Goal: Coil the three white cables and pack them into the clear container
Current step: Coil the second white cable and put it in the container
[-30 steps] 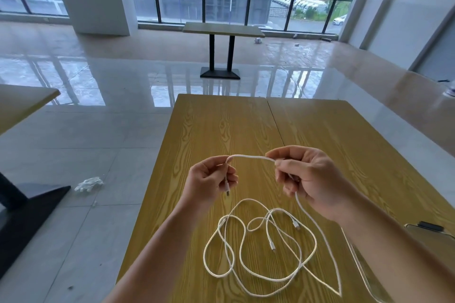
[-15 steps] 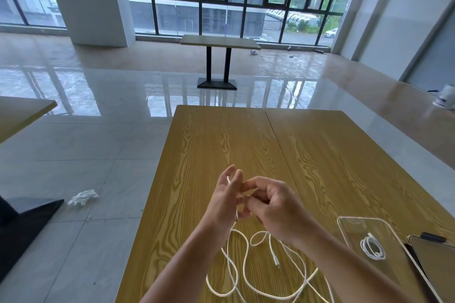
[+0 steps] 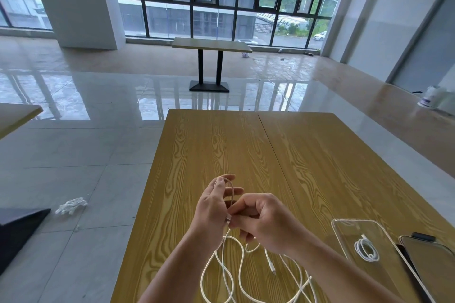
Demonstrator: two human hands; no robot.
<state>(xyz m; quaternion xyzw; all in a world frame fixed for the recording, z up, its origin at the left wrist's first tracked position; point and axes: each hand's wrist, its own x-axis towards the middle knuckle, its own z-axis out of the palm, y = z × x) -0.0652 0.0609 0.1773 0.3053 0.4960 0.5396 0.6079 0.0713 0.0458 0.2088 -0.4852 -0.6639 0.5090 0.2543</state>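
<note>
Your left hand [image 3: 213,206] has a loop of white cable [image 3: 227,188] draped over its fingers, which stand mostly straight. Your right hand [image 3: 262,220] is curled tight, pinching that same cable right beside the left palm (near the plug end, looks like). The rest of it trails down into a loose tangle [image 3: 236,275] on the desk [image 3: 221,145], under your forearms. Off to the right sits the clear container [image 3: 349,225] with one coiled cable [image 3: 366,249] already inside, and a phone [image 3: 433,270] just beside it.
</note>
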